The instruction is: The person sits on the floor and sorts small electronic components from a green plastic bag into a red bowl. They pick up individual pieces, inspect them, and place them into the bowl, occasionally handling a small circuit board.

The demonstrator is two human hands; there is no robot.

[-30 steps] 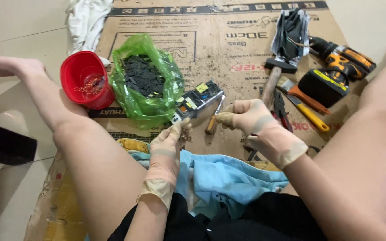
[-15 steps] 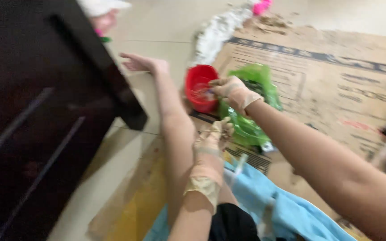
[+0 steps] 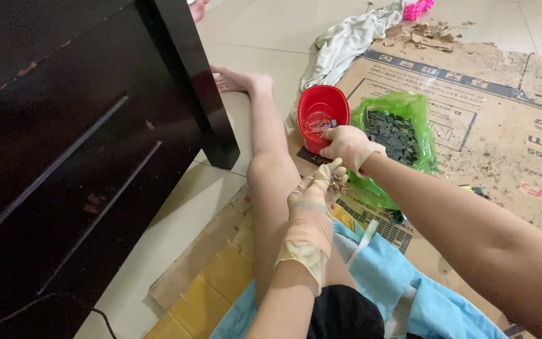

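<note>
My right hand (image 3: 348, 147), in a pale glove, reaches to the near rim of a red plastic cup (image 3: 323, 108) that holds small metal screws. Its fingers curl at the rim, and whether they pinch anything is hidden. My left hand (image 3: 312, 199), also gloved, hovers just below it with fingertips pinched around a few small metal parts (image 3: 337, 186). Right of the cup sits an open green plastic bag (image 3: 416, 108) full of small dark pieces (image 3: 394, 130). My bare left leg (image 3: 266, 169) stretches out past both hands.
A large black furniture panel (image 3: 76, 150) fills the left side, close to my leg. Flattened cardboard (image 3: 509, 132) covers the floor on the right. A white cloth (image 3: 346, 41) lies behind the cup, and a blue cloth (image 3: 384, 276) lies on my lap.
The view has swung left, bringing the black panel in and the tools out of sight. My right hand has moved from the cardboard near the bag to the red cup's rim.
</note>
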